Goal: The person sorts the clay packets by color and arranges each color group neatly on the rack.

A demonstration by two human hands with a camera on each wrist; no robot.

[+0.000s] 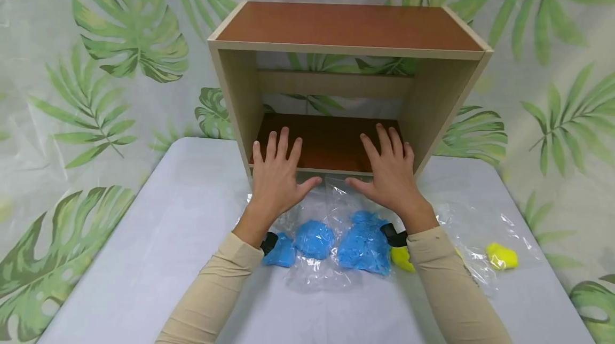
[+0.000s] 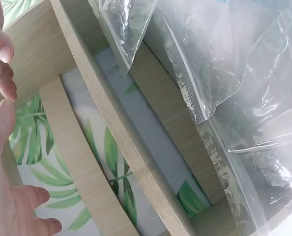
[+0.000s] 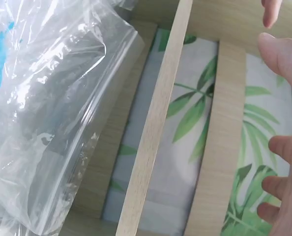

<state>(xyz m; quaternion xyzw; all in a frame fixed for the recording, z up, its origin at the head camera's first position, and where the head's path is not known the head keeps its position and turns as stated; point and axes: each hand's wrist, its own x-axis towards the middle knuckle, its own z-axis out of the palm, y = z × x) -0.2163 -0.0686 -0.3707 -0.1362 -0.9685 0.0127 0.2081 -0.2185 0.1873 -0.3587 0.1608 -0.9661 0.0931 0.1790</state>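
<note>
An open wooden box shelf [image 1: 348,26] stands at the back of the table, with a reddish top and floor. My left hand [image 1: 276,173] lies flat with straight spread fingers at the shelf's front lower edge. My right hand [image 1: 389,167] does the same a little to the right. Neither hand holds anything. Below my wrists lie clear plastic bags [image 1: 319,272] with blue lumps [image 1: 314,239] inside. In the left wrist view the fingers [image 2: 3,54] hover by the shelf's wood frame [image 2: 116,132]. The right wrist view shows fingers [image 3: 283,59] beside the frame [image 3: 156,128] and a bag [image 3: 52,108].
A yellow lump [image 1: 502,256] in clear plastic lies at the right of the grey table [image 1: 144,258], and another yellow lump [image 1: 401,258] peeks out by my right sleeve. A leaf-print sheet [image 1: 96,66] hangs behind the shelf.
</note>
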